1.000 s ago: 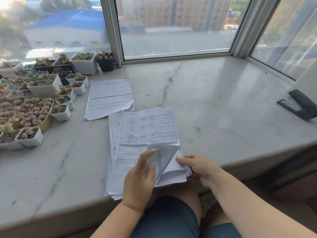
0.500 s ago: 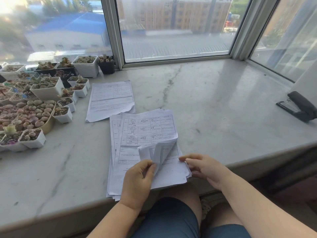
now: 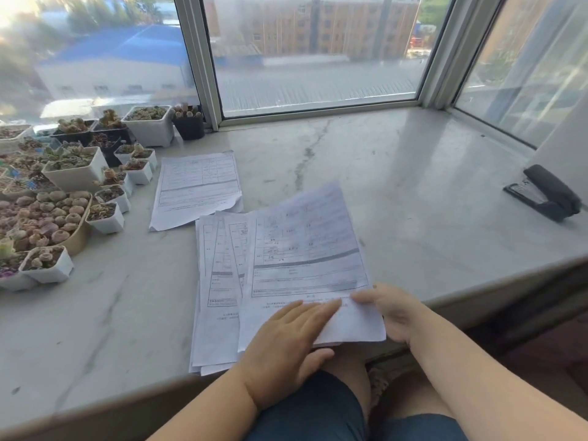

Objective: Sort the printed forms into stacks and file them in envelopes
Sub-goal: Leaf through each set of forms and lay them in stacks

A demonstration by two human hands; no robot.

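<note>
My left hand (image 3: 286, 342) flat, fingers straight, pressing near edge of top form (image 3: 305, 249). My right hand (image 3: 391, 310) pinches same sheet at lower right corner. Sheet lies skewed atop main pile (image 3: 216, 297), fanned at counter (image 3: 397, 192) edge. One sorted stack (image 3: 197, 186) started beyond, near succulent pots (image 3: 73, 173). Stapler (image 3: 547, 194) far right. No envelopes in view. Judgement: sorting early; bulk of pile unsorted, filing not begun.
</note>
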